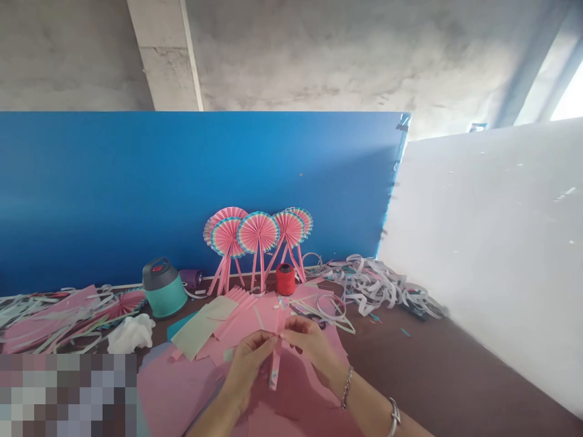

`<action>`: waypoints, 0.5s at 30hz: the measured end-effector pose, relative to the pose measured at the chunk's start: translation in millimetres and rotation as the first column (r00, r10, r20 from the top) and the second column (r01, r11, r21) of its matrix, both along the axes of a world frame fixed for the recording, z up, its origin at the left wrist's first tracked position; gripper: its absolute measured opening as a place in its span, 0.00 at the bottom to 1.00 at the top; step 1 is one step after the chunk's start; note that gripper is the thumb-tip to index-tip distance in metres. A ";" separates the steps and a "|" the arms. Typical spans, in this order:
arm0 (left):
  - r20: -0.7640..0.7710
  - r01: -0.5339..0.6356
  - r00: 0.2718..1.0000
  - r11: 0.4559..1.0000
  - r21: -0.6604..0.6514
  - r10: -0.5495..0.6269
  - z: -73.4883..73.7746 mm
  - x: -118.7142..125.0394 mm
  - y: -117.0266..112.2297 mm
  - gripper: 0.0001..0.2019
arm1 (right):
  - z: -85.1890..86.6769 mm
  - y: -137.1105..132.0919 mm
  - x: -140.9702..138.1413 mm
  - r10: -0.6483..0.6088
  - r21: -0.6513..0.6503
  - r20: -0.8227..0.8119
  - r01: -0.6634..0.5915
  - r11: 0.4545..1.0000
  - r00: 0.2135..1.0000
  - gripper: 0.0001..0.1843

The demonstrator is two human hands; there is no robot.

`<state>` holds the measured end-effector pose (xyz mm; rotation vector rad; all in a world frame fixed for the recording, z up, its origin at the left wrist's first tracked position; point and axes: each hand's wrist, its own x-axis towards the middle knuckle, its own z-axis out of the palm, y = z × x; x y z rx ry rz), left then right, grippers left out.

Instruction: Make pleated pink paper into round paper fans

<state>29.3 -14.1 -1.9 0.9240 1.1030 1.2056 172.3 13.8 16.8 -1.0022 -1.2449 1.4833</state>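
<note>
Pinching a folded pink paper strip between the left hand and right hand, with several finished paper rosette fans standing behind and pink paper sheets lying unfolded.

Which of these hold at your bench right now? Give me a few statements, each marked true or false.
1. The left hand and right hand both hold a folded pink paper strip: true.
2. The red thread spool stands left of the teal flask: false; it stands to the right of the flask.
3. A chain bracelet is on the right wrist: true.
4. The pink paper fans stand against the white panel: false; they stand against the blue board.
5. Curled paper strips lie to the right of the fans: true.
</note>
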 end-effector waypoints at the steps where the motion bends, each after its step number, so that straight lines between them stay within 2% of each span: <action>1: -0.010 0.006 1.000 1.000 0.004 -0.006 0.3 -0.1 -0.4 0.15 | 0.7 -0.3 -0.7 -0.008 0.007 -0.009 0.008 1.000 1.000 0.06; 6: 0.053 0.027 0.998 0.999 -0.017 -0.026 5.4 -1.8 -2.3 0.11 | 3.9 -1.4 0.3 0.010 0.042 -0.016 -0.009 0.999 1.000 0.07; 9: 0.130 0.091 0.987 0.996 0.004 -0.090 8.0 -3.5 -2.9 0.10 | 4.4 -0.6 2.5 0.006 0.069 -0.010 -0.006 0.998 1.000 0.06; 12: 0.163 0.139 0.977 0.990 -0.013 -0.135 10.1 -4.1 -3.4 0.12 | 3.3 0.7 3.5 0.016 0.079 0.008 -0.017 0.997 1.000 0.06; 15: 0.140 0.131 0.983 0.990 -0.056 -0.122 11.5 -3.8 -3.8 0.15 | 0.7 1.7 3.4 0.059 0.103 0.022 -0.061 0.993 0.998 0.05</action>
